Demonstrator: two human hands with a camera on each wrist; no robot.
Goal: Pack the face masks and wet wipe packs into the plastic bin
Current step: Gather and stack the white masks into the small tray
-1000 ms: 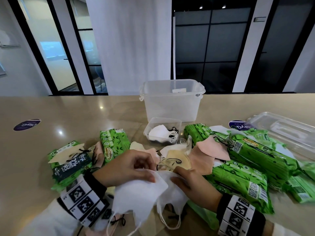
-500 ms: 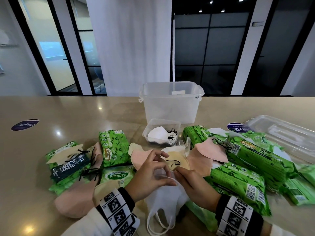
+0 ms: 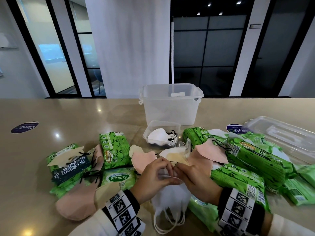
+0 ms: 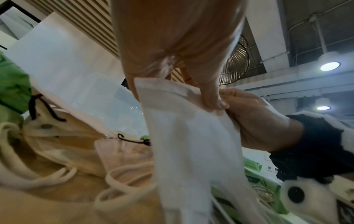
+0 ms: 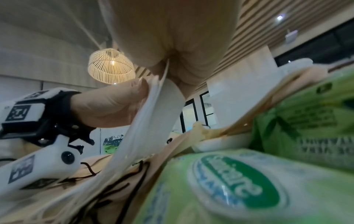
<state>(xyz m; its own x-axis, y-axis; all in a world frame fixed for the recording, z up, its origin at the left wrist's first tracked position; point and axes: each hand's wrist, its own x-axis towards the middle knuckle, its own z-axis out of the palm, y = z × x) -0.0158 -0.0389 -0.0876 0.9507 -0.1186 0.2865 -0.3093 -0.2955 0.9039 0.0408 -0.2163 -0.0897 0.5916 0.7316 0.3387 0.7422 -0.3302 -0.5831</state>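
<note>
A stack of folded white face masks (image 3: 170, 200) hangs over the near table edge, ear loops dangling. My left hand (image 3: 156, 176) and right hand (image 3: 189, 176) both pinch its top edge, fingertips meeting; the left wrist view shows the white masks (image 4: 191, 136) pinched from both sides. The clear plastic bin (image 3: 170, 106) stands open behind, mid table. A small clear tub (image 3: 162, 133) before it holds white and black masks. Pink and beige masks (image 3: 211, 154) and green wet wipe packs (image 3: 114, 149) lie scattered around my hands.
The bin's clear lid (image 3: 281, 137) lies at the right, past more green packs (image 3: 255, 157). A dark pack with a beige mask (image 3: 68, 160) sits at the left. The left half of the beige table (image 3: 51, 113) carries only a round sticker (image 3: 25, 127).
My left hand slid right and forward along the white masks to meet the right hand at their top edge. The masks went from spread wide to folded narrow, uncovering a pink mask and a pack at left.
</note>
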